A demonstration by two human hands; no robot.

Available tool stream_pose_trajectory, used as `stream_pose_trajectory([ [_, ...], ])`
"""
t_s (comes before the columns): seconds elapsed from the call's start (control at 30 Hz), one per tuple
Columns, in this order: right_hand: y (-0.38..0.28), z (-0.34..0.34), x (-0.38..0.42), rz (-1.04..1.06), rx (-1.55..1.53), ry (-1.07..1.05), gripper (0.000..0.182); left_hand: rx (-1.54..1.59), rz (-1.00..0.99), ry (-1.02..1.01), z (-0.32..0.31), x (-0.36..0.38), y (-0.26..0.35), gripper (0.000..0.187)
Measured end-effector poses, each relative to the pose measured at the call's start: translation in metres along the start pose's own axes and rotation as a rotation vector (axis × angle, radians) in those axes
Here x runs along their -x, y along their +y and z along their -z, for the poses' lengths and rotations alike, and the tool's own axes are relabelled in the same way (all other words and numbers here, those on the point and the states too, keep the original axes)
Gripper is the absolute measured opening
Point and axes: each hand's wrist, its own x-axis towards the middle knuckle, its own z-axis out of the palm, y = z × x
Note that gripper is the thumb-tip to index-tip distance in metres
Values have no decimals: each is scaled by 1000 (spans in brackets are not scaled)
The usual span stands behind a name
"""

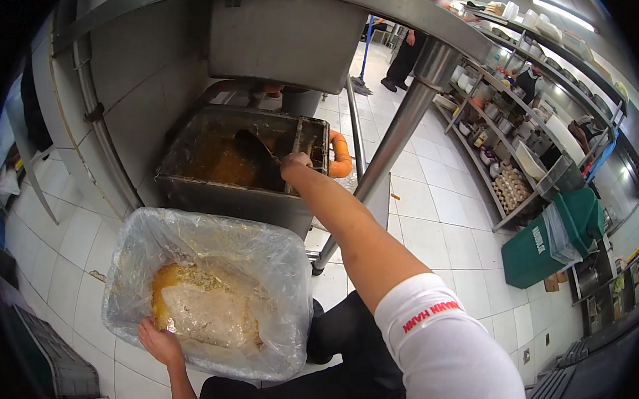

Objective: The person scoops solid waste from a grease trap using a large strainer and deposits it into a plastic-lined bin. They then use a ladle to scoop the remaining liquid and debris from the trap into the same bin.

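Your right grip (296, 163) is clenched on the dark, rounded scoop (251, 143), which lies ahead-left of it, long axis slanting away within the metal tank (212, 197) of murky brown liquid (214, 161); right hand's nearer. Your left grip (160, 343) touches the crinkly clear liner's (282, 251) edge, can't tell if pinching, greasy pale-yellow sludge (210, 308) just ahead-right of it.

White sleeve (458, 350) on right arm (357, 233), short, cloth plain. Red capital letters (433, 314) run in one line near sleeve edge, exact words difficult to read. Right hand (296, 163) and left hand (159, 342) both bare. Trousers (355, 372) black, of one colour.
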Motion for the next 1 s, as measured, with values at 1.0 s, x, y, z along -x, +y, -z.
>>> stream_pose_trajectory([
  [1.0, -14, 12, 11, -4, -56, -178, 34, -37, -26, -60, 2, 0, -1, 26],
])
